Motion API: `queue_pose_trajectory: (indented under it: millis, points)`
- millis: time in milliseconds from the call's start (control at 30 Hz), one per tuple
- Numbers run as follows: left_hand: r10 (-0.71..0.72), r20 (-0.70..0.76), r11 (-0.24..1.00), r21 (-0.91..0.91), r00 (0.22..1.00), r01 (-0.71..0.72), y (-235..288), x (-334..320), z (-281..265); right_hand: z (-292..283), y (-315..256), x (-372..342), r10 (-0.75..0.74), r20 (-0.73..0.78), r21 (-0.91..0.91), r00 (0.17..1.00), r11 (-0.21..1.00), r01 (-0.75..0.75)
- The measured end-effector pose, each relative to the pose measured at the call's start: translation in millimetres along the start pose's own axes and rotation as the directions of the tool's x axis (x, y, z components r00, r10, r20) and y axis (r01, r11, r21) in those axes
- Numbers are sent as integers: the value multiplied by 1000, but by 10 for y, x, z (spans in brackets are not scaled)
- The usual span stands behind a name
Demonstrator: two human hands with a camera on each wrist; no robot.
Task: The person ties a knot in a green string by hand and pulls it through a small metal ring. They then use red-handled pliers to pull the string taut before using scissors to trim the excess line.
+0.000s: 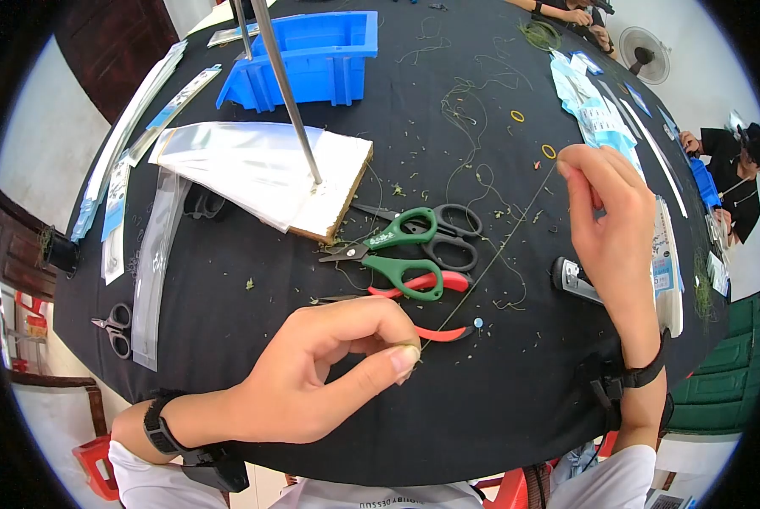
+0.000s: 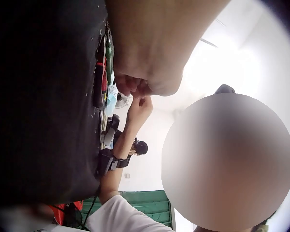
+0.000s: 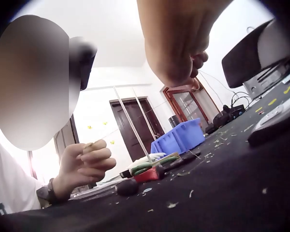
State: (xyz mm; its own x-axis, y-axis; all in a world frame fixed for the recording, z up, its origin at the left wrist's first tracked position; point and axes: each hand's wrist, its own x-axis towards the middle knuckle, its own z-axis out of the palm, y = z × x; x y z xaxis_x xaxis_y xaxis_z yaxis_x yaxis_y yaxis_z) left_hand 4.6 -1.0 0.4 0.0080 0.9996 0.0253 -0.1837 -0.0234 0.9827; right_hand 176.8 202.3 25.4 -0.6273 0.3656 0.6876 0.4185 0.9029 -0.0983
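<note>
"Largest first?"
"Table (image 1: 490,416), black-clothed. Blue bin (image 1: 320,81) at its far side, left of centre."
"Hands?"
"Left hand (image 1: 320,365) nearer, right hand (image 1: 609,216) farther out. Thumb and forefinger pinched together on each, gripping thread (image 1: 504,247)."
"Its lie?"
"Straight slant between both pinches, above the table."

Where the thin greenish thread (image 1: 522,210) is pinched, its ends are hidden by the fingertips of the left hand (image 1: 329,365) and right hand (image 1: 605,204). Just beyond the left hand, the red-handled metal pliers (image 1: 456,281) are partly covered by its forefinger and by the green-handled metal scissors (image 1: 384,238). Beside the right wrist, one end of the black-and-silver stapler-like tool (image 1: 572,278) is concealed by the forearm.
</note>
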Motion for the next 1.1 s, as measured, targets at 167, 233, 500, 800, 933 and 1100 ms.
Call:
queue_pose_trajectory:
  millis: [167,233,500,800,933,1100]
  points:
    - [19,18,1000,14,1000,-19,-22,-26,-34,3,-14,-24,97,93,52,991,993,-102]
    - [19,25,1000,7,1000,-19,-26,-24,-58,-6,-52,-34,117,128,61,985,990,-125]
    - [-21,-69,999,-42,997,19,-21,-20,-46,-224,-687,-182,-82,461,657,884,701,-278]
    - [104,-119,988,130,987,-89,-114,-12,-26,-24,-865,-355,-67,299,709,952,683,-175]
    - [92,-115,985,155,989,-73,-126,-19,-18,68,-832,-367,-160,136,685,978,728,24]
    - [65,-104,988,145,992,-49,-100,-27,4,74,-821,-339,-257,88,683,962,719,129]
